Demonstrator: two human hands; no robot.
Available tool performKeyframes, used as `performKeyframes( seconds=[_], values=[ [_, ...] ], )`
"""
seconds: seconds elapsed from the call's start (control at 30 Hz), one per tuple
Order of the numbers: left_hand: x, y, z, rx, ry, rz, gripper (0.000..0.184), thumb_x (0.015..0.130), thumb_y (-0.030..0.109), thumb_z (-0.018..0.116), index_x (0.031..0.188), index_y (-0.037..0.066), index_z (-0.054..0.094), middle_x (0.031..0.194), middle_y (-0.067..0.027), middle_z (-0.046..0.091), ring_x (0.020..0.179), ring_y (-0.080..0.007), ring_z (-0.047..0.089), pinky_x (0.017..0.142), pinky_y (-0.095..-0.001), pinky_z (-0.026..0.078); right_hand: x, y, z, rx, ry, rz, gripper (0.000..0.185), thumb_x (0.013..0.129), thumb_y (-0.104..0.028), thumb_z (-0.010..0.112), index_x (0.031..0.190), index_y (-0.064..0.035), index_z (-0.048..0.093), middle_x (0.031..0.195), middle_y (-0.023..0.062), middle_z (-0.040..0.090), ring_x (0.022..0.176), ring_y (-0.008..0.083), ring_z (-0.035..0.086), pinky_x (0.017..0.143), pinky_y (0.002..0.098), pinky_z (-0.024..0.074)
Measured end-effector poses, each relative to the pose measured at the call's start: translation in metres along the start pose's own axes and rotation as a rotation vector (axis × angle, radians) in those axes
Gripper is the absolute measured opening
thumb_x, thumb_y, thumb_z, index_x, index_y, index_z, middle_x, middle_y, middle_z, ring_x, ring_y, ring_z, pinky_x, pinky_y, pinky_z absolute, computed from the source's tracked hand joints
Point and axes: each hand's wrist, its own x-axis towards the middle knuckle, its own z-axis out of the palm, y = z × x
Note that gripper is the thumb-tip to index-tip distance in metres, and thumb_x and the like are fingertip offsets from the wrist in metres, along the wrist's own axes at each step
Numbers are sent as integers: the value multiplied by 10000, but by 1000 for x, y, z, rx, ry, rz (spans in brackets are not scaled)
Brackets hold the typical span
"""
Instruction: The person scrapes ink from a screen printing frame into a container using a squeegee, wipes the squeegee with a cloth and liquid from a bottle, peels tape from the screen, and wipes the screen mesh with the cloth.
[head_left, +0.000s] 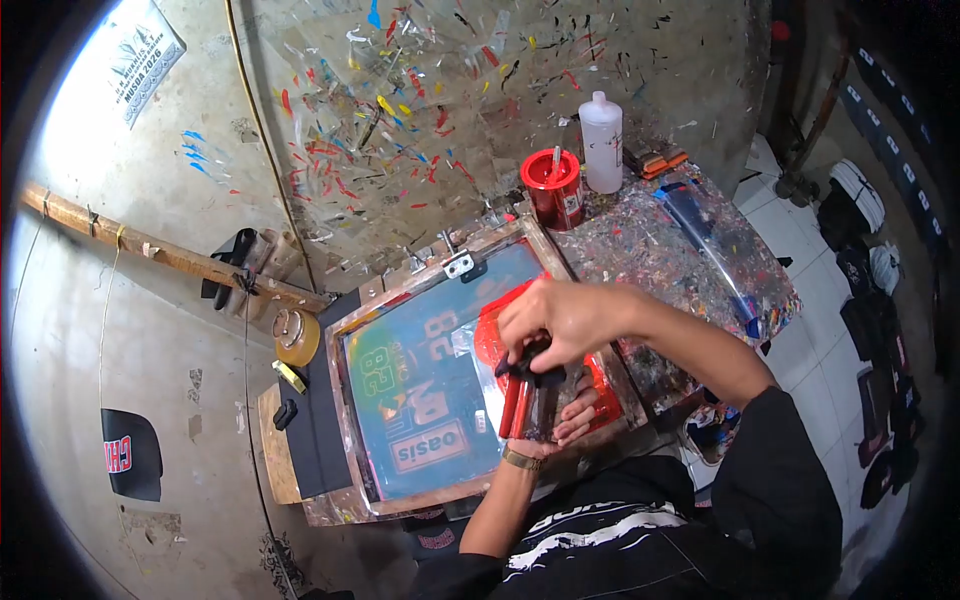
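My left hand (pixel 577 412), with a watch (pixel 523 459) at the wrist, is closed around a squeegee (pixel 528 408) smeared with red ink. Over its upper end bends my right hand (pixel 572 318), fingers pinched on a small black piece (pixel 543 362) whose kind I cannot make out. Both hands are above the right part of a framed printing screen (pixel 410 350), which bears lettering such as "oasis". Wet red ink (pixel 490 335) lies on the screen beside and beneath the hands, partly hidden by them.
An open red ink can (pixel 553 195) with a stick in it stands behind the screen, next to a white plastic bottle (pixel 602 145). A blue-stained squeegee (pixel 708 255) lies on the paint-covered table (pixel 650 250). A yellowish jar (pixel 296 337) is at the left.
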Motion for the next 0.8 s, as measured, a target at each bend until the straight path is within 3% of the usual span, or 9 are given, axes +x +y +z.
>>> performKeyframes(
  seconds=[0.07,0.1,0.23,0.37,0.53,0.7,0.73,0.77,0.8],
  values=[
    [1,3,-17,-107,-43,-49,495,970,491,502,972,-1,455,664,-89,471,422,-192,490,331,-314,435,-4,13,-12,8,83,112,203,684,-49,716,862,38,671,774,122,655,695,242,653,672,338,535],
    [3,4,-18,-81,-165,-52,642,946,617,487,1042,-18,473,693,-92,478,467,-222,504,374,-321,439,-6,20,-25,-121,110,91,193,694,-43,710,863,43,674,795,130,674,711,245,664,686,335,538],
    [2,-11,12,50,-262,-100,684,923,645,522,1016,-29,459,698,-121,514,441,-246,527,346,-311,438,-7,17,-11,66,51,95,223,708,-24,694,922,39,704,848,144,704,743,247,682,703,332,544],
    [-17,2,-6,-46,-202,30,478,971,449,563,1006,-14,448,696,-121,497,458,-252,534,374,-329,469,-44,42,-61,-121,455,325,198,742,1,702,937,29,706,853,79,710,771,150,670,738,286,544],
    [-10,14,-14,-20,-254,64,496,954,468,577,1009,-12,465,692,-136,528,455,-271,544,370,-351,484,-37,-10,-31,66,772,426,250,786,-10,710,1033,27,698,877,46,701,801,89,638,723,258,530],
    [1,8,-9,147,-120,150,698,925,688,459,1037,1,501,626,-119,515,385,-276,510,324,-330,426,-28,-64,39,-144,784,440,256,773,-65,711,1012,28,693,905,146,686,805,244,693,724,343,548],
    [5,7,-17,185,-403,138,599,977,603,473,1142,30,532,823,-131,606,667,-273,660,560,-352,576,-25,-69,49,-145,803,436,245,776,-67,717,1000,29,690,907,155,681,813,267,696,726,351,548],
    [13,-2,-24,390,44,480,497,1009,517,476,1194,59,535,967,-113,605,855,-252,647,735,-355,565,-19,-69,60,-170,839,415,222,763,-53,725,967,24,690,874,146,674,765,265,685,690,348,541],
    [12,-1,-37,342,-53,578,434,1021,453,476,1223,73,529,1035,-96,586,935,-234,619,812,-351,536,-14,-66,69,-195,876,392,199,749,-40,732,934,20,690,841,137,666,716,263,674,654,344,533]
  ],
)
